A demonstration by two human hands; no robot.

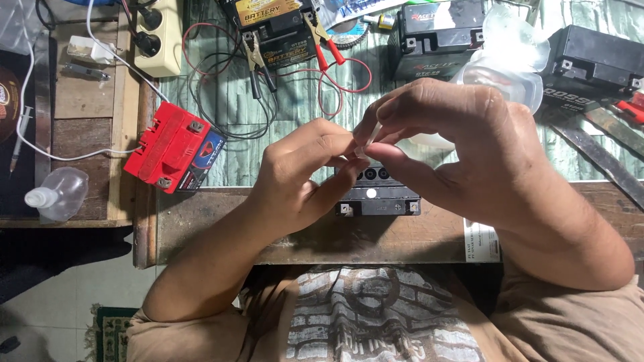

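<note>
Head view showed the workbench (pixel 201 241), then a small black battery (pixel 377 194) at its front edge beneath both hands. Right hand (pixel 469 147) and left hand (pixel 302 174) together pinched a thin clear tube (pixel 371 137) — its long axis tilted up and right, lower end toward the battery's top. The tube appeared mid-handling over the battery's ports; the next move likely demanded steady aim.
</note>
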